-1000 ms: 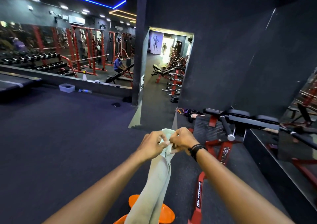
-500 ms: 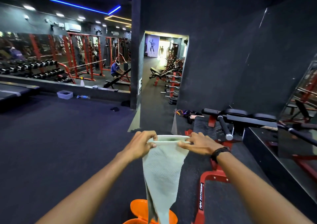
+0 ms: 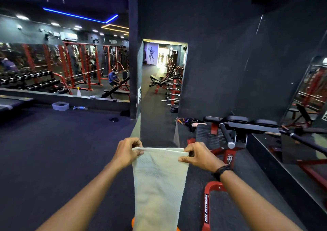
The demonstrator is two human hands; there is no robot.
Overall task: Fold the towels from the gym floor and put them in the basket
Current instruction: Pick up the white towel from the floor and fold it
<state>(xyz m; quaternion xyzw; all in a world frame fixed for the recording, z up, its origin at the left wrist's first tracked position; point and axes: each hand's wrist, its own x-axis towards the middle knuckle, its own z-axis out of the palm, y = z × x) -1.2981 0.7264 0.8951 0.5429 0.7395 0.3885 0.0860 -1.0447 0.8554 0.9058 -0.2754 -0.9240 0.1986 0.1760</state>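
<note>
A pale cream towel (image 3: 158, 183) hangs flat in front of me, its top edge stretched level between both hands. My left hand (image 3: 126, 153) pinches the top left corner. My right hand (image 3: 200, 157), with a black band at the wrist, pinches the top right corner. The towel's lower end runs out of the bottom of the view. An orange basket (image 3: 133, 222) shows only as slivers at the towel's bottom edges; the rest is hidden behind the cloth.
A red and black gym machine (image 3: 228, 142) stands close on my right, its red base frame (image 3: 207, 206) by my right forearm. Dark rubber floor (image 3: 62, 151) spreads to the left. A black pillar (image 3: 133, 53) and a doorway lie ahead. A plastic tub (image 3: 60, 106) sits by the mirror wall.
My hands have moved apart, drawing the bunched towel out wide and flat. The top edge is now taut and the cloth hangs broader than before.
</note>
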